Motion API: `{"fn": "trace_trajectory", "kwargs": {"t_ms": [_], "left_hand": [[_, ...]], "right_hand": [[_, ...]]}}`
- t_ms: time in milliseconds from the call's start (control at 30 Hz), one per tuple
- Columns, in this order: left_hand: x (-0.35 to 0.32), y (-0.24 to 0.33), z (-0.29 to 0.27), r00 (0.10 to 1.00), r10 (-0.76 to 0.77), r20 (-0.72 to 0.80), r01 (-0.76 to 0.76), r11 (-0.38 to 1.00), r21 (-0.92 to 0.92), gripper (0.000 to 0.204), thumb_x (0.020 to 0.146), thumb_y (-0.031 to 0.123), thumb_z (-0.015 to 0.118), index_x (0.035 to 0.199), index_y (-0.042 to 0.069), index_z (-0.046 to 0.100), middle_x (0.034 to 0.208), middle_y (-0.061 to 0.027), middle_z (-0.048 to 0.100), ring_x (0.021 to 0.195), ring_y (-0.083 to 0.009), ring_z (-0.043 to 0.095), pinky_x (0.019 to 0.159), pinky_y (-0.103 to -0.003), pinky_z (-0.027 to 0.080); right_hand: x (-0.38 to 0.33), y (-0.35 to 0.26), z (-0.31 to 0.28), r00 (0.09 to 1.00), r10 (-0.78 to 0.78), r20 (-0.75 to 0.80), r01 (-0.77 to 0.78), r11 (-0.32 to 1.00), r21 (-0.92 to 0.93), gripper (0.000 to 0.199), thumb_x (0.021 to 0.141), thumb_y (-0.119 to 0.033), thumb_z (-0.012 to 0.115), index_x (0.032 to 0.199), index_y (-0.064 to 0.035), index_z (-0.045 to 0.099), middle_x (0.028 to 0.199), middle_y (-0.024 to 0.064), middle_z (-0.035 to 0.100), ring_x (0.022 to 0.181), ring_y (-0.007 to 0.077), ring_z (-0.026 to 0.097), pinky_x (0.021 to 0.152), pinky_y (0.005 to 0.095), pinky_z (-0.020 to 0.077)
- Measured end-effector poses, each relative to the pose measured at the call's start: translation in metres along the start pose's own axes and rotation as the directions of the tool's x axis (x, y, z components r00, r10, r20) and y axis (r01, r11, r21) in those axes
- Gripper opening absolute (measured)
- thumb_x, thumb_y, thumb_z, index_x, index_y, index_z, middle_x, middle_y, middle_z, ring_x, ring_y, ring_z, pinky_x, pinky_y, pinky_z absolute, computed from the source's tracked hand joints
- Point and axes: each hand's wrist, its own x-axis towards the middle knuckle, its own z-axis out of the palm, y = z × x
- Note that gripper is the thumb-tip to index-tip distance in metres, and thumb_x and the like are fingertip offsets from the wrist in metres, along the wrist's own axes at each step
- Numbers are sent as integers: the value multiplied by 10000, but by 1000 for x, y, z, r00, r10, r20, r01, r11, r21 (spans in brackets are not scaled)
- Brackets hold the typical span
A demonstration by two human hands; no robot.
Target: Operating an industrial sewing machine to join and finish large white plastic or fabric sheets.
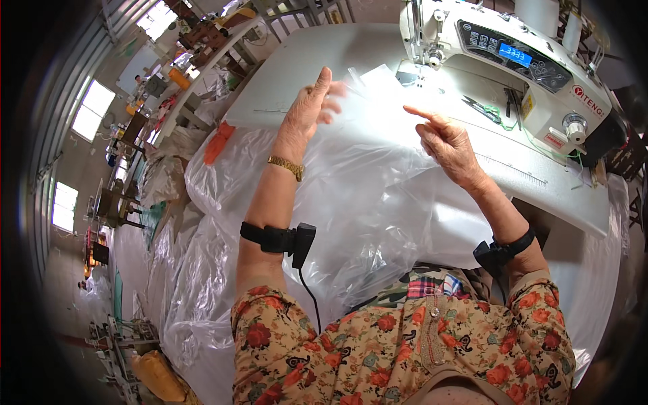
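Observation:
A large sheet of clear plastic film (364, 189) drapes over my lap and the front of the sewing table (290, 67). Above its left part, my left hand (309, 108) is raised with the thumb up and fingers apart, blurred by motion; nothing shows in it. My right hand (445, 142) hovers over the film on the other side, index finger stretched toward the needle area and the other fingers loosely curled, with nothing visible in them. Between the hands and the white sewing machine (499, 54) lies a small translucent piece (381, 77), partly washed out by the lamp's glare.
Scissors (482, 111) with green thread lie under the machine's arm. A printed ruler scale (513, 169) runs along the table's right part. Orange cloth (218, 142) rests at the table's left edge. Crumpled film (182, 277) piles down my left side. Racks and windows stand farther left.

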Motion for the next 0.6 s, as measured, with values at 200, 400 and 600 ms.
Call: {"fn": "trace_trajectory", "kwargs": {"t_ms": [200,400,600], "left_hand": [[2,-6,-1,981,-34,192,26,999,43,698,929,642,593,1034,-42,687,740,-51,687,541,-9,515,414,-144,345],[7,-9,-4,973,-27,230,6,996,89,240,906,260,761,931,23,726,721,4,645,530,1,459,432,-138,330],[18,20,11,896,442,41,-443,896,23,79,902,111,733,891,34,749,703,24,635,608,-36,514,525,-179,404]], "right_hand": [[-2,9,-1,1000,6,-9,-6,999,-50,390,995,-44,553,1374,-116,614,706,-67,448,629,42,397,589,221,390],[-8,20,1,997,25,-71,-30,998,-64,367,993,-100,597,1360,-80,611,692,-55,471,624,40,422,578,220,402],[-8,24,5,990,78,-114,-81,996,-28,211,998,-183,636,1123,-22,692,682,-62,513,581,29,447,512,205,395]]}}
